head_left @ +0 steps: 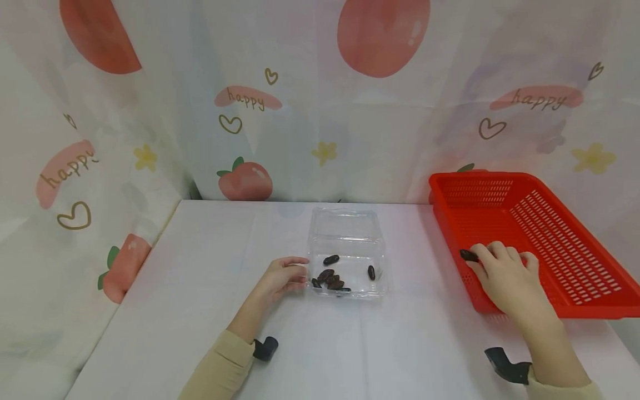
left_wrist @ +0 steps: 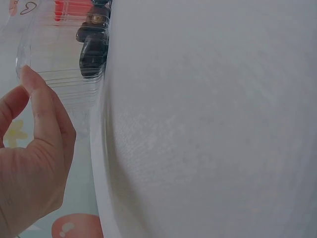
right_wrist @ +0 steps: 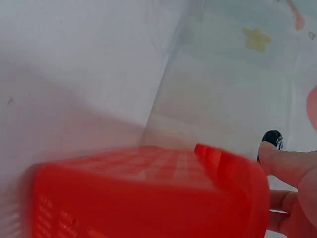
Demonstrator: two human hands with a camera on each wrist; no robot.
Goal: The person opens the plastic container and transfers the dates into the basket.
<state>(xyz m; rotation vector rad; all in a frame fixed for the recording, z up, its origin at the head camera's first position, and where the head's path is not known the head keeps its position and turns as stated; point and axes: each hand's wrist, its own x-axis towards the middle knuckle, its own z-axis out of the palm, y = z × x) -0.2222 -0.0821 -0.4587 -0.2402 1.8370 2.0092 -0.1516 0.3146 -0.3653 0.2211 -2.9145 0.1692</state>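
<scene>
My right hand [head_left: 515, 283] pinches a dark oval date-like piece [head_left: 469, 255] above the near left rim of the red basket [head_left: 452, 266]. In the right wrist view this piece [right_wrist: 272, 139] looks glossy black at the fingertips. My left hand [head_left: 277, 280] touches the left side of a clear plastic box [head_left: 357, 266] with nearly straight fingers. The box's lid [head_left: 345, 224] is folded back toward the wall. Several similar dark pieces [head_left: 335, 284] lie inside, mostly clustered at the front left, with one [head_left: 371, 273] near the right wall.
The white table [head_left: 210, 233] carries the box near its middle and the basket at its right edge. A printed cloth [head_left: 310, 128] hangs behind and along the left side. Black wrist mounts [head_left: 265, 349] stick out from both sleeves.
</scene>
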